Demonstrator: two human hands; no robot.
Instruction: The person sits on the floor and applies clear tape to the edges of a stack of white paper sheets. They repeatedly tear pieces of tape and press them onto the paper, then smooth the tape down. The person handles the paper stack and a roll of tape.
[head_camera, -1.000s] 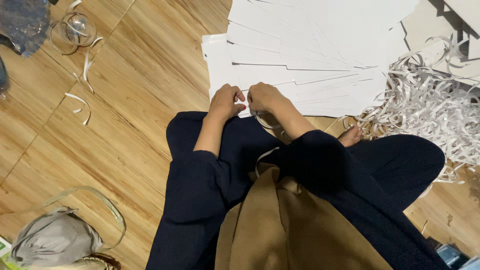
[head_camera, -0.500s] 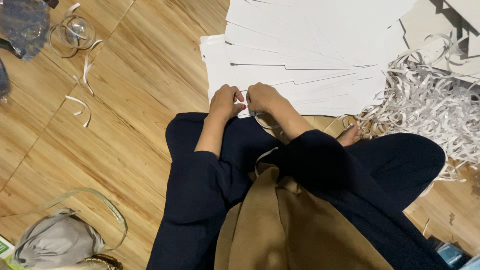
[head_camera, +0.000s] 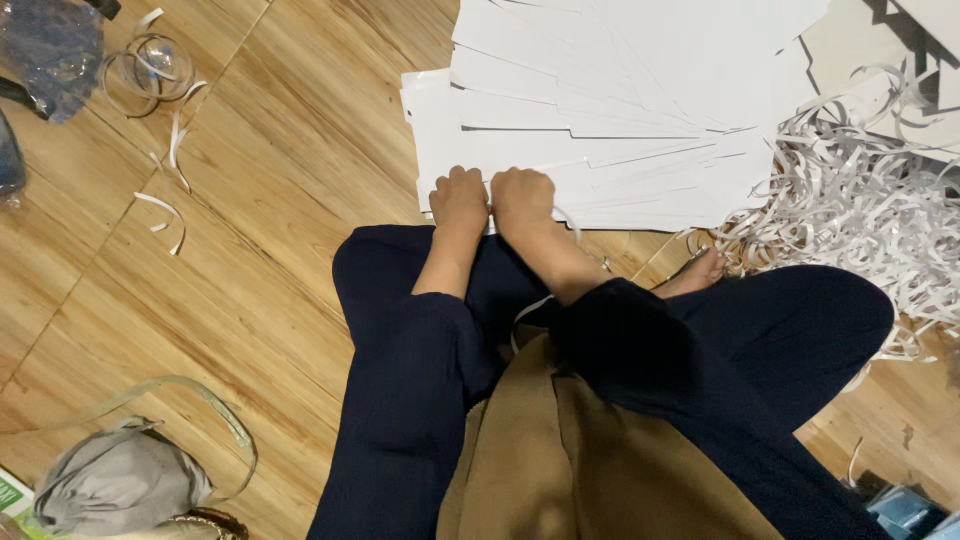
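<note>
I sit cross-legged on a wooden floor in dark blue clothes. My left hand (head_camera: 458, 200) and my right hand (head_camera: 522, 196) rest side by side, knuckles up, on the near edge of a fanned pile of white paper sheets (head_camera: 620, 110). Both hands have their fingers curled down onto the front sheet, pinching its edge. A thin paper strip (head_camera: 530, 310) trails from under my right hand across my lap. What lies under the fingers is hidden.
A heap of curly white paper strips (head_camera: 860, 190) lies at the right, next to my bare foot (head_camera: 700, 272). Loose strips (head_camera: 165, 215) and a clear tape roll (head_camera: 150, 65) lie at the upper left. A grey bag (head_camera: 115, 480) sits at the lower left.
Both hands have stayed together on the paper's near edge. The view has shifted slightly; the paper pile has hardly moved.
</note>
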